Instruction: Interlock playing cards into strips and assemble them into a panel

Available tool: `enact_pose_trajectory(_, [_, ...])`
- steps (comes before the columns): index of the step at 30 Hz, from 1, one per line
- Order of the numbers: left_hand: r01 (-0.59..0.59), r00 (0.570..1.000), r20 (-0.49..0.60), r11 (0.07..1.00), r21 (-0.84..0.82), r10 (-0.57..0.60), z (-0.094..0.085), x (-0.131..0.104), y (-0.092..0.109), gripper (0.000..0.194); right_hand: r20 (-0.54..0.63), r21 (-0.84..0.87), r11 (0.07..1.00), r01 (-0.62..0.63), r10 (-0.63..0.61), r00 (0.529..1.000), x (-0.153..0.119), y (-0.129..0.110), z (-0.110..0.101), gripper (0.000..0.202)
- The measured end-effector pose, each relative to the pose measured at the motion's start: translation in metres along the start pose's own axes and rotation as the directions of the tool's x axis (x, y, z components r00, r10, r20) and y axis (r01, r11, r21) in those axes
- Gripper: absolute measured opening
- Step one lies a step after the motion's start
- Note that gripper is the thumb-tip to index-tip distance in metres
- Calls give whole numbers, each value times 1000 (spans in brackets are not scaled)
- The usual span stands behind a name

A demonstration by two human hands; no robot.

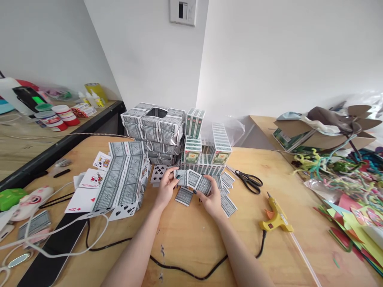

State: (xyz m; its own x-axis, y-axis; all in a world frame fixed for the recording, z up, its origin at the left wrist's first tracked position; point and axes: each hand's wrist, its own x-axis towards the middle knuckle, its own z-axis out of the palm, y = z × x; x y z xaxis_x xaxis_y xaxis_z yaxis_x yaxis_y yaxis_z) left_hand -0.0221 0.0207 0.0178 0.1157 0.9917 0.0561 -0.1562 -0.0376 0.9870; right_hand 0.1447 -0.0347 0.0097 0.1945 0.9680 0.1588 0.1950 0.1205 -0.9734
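Between my two hands a short strip of playing cards (194,179) is held up, patterned backs toward me. My left hand (168,186) pinches its left end, thumb in front. My right hand (212,195) grips the right end the same way. Below the strip, a loose playing card (183,196) lies face down on the table. More face-down cards (229,205) are scattered beside my right hand. To the left stands a folded panel of joined cards (119,175), with several face-up cards around it.
Behind my hands are boxes covered in cards (155,123) and stacked card packs (221,143). Scissors (249,181) and a yellow glue gun (277,215) lie to the right, its black cable (191,273) crossing in front. Colored paper (356,223) covers the right edge.
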Motion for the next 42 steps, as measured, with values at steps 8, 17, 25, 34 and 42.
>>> enact_pose_trajectory(8, [46, 995, -97, 979, 201, -26, 8, -9, 2, 26, 99, 60, 997, 47, -53, 994, 2, 3, -1, 52])
enact_pose_trajectory(17, [13, 986, -161, 948, 317, 40, 2, -5, -2, 21, 181, 141, 990, -25, -1, 983, 4, 6, -4, 54])
enact_pose_trajectory(25, [27, 989, -147, 932, 361, 28, -1, -4, -3, 19, 266, 224, 963, -150, 88, 960, 5, 3, -6, 56])
enact_pose_trajectory(34, [22, 997, -72, 946, 325, 2, -4, -3, -3, 17, 282, 177, 971, -162, 108, 953, 6, 3, -7, 55])
enact_pose_trajectory(42, [13, 998, -58, 937, 348, 8, -1, -6, -8, 19, 296, 192, 973, -126, 65, 953, 4, 1, -7, 55])
